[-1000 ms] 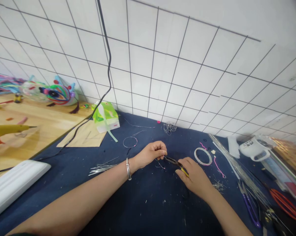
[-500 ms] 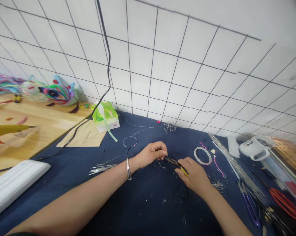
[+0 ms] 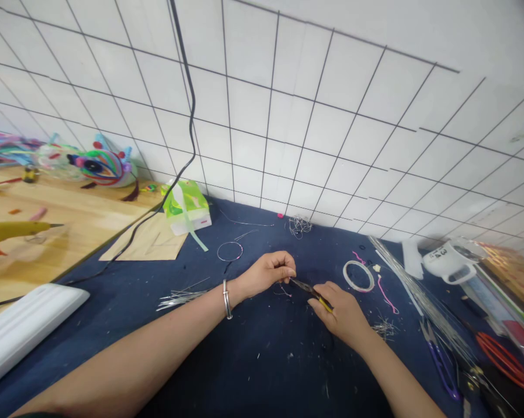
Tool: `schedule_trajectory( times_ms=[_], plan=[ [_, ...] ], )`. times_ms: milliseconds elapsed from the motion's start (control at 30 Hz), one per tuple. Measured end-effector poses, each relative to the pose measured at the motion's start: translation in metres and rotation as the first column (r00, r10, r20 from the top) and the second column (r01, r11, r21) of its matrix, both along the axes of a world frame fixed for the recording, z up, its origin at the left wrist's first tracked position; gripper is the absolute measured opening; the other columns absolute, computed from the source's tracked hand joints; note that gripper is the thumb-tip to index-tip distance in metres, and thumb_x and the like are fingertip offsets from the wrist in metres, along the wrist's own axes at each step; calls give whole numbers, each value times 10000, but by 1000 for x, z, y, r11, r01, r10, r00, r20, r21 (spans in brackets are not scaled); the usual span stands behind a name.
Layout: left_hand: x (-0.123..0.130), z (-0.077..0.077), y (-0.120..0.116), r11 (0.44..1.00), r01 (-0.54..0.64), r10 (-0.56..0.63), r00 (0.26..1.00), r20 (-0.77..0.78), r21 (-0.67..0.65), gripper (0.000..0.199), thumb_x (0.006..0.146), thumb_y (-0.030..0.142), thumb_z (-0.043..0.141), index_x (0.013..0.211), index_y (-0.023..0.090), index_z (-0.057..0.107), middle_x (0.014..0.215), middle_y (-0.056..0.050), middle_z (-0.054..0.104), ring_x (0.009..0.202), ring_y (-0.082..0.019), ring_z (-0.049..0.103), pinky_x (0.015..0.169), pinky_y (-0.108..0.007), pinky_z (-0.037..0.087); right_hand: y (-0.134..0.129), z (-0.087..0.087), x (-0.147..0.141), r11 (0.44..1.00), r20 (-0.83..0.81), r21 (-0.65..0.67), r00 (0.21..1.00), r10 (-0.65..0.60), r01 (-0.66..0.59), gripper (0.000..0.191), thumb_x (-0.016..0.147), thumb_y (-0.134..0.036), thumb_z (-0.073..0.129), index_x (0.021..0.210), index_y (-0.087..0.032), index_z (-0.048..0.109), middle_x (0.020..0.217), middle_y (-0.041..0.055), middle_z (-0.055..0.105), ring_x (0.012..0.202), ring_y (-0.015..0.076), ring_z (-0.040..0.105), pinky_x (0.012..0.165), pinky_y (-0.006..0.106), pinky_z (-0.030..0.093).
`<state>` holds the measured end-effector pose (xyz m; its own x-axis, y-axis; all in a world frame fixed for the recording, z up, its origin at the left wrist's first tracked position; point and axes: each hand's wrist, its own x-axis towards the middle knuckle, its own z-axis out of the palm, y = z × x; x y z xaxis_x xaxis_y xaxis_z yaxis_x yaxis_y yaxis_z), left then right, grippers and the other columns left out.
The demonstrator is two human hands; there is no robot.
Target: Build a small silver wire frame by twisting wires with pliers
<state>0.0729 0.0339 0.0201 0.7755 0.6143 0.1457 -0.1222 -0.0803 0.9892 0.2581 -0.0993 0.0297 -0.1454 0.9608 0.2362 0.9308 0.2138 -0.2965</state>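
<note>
My right hand [image 3: 340, 307] is closed around a pair of pliers [image 3: 305, 285] with yellow-and-dark handles. The jaws point up and left, to the fingertips of my left hand [image 3: 279, 268]. Those fingertips are pinched together on what looks like a thin wire [image 3: 283, 290], which hangs below them with a small pink bit on it. Most of the wire is hidden by the fingers or too fine to follow. On the dark blue cloth, left of my hands, lies a wire ring [image 3: 230, 251] with small pink parts.
A tape roll [image 3: 358, 276], long wires [image 3: 414, 284], purple-handled snips [image 3: 440, 360] and red-handled scissors [image 3: 503, 359] lie to the right. A wire tangle [image 3: 300, 226] sits by the tiled wall. Cut wires [image 3: 181, 299] lie near my left forearm. A tissue pack [image 3: 187, 206] stands behind.
My right hand and the pliers have shifted very slightly left. The hanging wire below my left fingertips sits a little differently. My left hand holds its place.
</note>
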Motion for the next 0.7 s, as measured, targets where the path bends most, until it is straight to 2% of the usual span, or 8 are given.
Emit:
schedule_trajectory(
  times_ms=[333,700],
  plan=[
    [1,1,0,998,-24,25,999,21,-52,89,763,223,544,768,134,536,651,12,534,552,-74,465,550,-211,384,3,1,0,996,-173,-88,984,-34,19,201,847,-361,434,918,-211,547,788,18,550,698,131,522,651,252,427],
    [1,0,0,999,-20,20,1000,3,-34,99,765,232,546,768,134,547,657,6,539,563,-78,478,549,-210,387,3,1,1,989,-224,-147,974,-29,-4,199,842,-363,444,914,-214,554,775,10,550,697,132,522,649,253,424]
  ],
)
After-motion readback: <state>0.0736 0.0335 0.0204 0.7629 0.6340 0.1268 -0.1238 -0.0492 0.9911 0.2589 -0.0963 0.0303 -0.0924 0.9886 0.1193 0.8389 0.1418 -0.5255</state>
